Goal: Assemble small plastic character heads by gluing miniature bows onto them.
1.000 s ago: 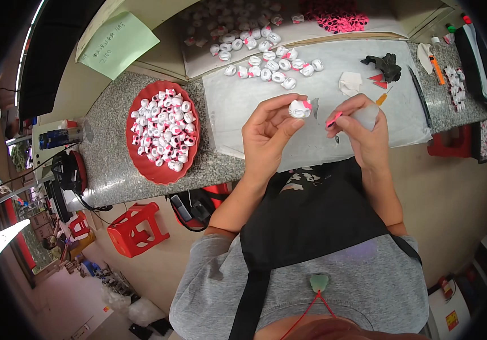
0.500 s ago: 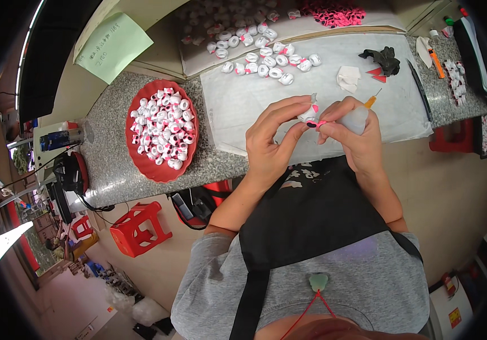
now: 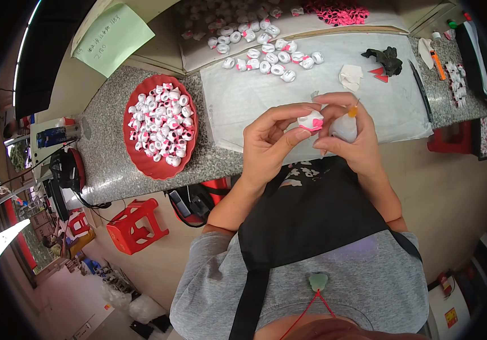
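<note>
My left hand (image 3: 269,139) pinches a small white and pink piece (image 3: 311,120) between thumb and fingertips, above the front edge of the white sheet (image 3: 243,102). My right hand (image 3: 354,136) is pressed against it and grips a small white glue bottle (image 3: 344,127) with an orange tip (image 3: 354,111). A red oval tray (image 3: 136,156) full of white and pink pieces lies to the left on the granite counter (image 3: 107,170). Several finished pieces (image 3: 266,56) lie in rows at the far side of the sheet.
A black object (image 3: 385,56), red scraps (image 3: 379,73), a crumpled tissue (image 3: 350,75) and an orange pen (image 3: 437,62) lie at the right of the sheet. A green paper note (image 3: 113,37) hangs at the upper left. Red stools (image 3: 136,224) stand under the counter.
Both hands have drawn closer together and toward me. The right hand now holds the bottle against the piece in the left hand.
</note>
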`<action>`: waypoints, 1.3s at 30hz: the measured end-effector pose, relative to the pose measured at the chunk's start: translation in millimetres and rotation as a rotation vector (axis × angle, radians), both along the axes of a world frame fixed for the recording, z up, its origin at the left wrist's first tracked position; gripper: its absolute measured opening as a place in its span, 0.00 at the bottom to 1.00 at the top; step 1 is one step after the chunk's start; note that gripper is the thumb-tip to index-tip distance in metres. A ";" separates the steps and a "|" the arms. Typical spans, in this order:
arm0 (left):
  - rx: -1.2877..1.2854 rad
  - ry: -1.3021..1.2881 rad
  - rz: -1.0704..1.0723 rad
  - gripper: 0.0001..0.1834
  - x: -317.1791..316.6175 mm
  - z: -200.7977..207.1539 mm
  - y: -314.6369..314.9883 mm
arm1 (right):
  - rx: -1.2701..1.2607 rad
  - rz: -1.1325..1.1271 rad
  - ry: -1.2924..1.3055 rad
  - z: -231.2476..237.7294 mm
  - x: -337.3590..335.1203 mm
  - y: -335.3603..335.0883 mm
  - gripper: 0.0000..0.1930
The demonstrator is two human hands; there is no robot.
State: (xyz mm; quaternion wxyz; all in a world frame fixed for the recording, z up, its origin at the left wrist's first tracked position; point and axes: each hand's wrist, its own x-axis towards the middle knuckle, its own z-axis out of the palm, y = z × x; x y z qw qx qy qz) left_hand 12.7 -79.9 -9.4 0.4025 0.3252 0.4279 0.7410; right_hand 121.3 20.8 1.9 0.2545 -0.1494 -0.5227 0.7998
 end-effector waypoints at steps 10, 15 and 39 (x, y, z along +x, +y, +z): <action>0.061 0.103 -0.081 0.12 -2.9 -4.7 -0.9 | 0.024 0.020 0.007 -7.6 3.1 -0.8 0.12; 0.049 0.036 -0.112 0.12 -1.9 -3.5 -3.2 | -0.026 0.018 -0.003 -5.7 4.8 -4.3 0.11; 0.095 -0.072 -0.040 0.11 -1.7 -2.9 -20.7 | -0.024 -0.006 -0.118 -4.1 -1.7 -19.2 0.12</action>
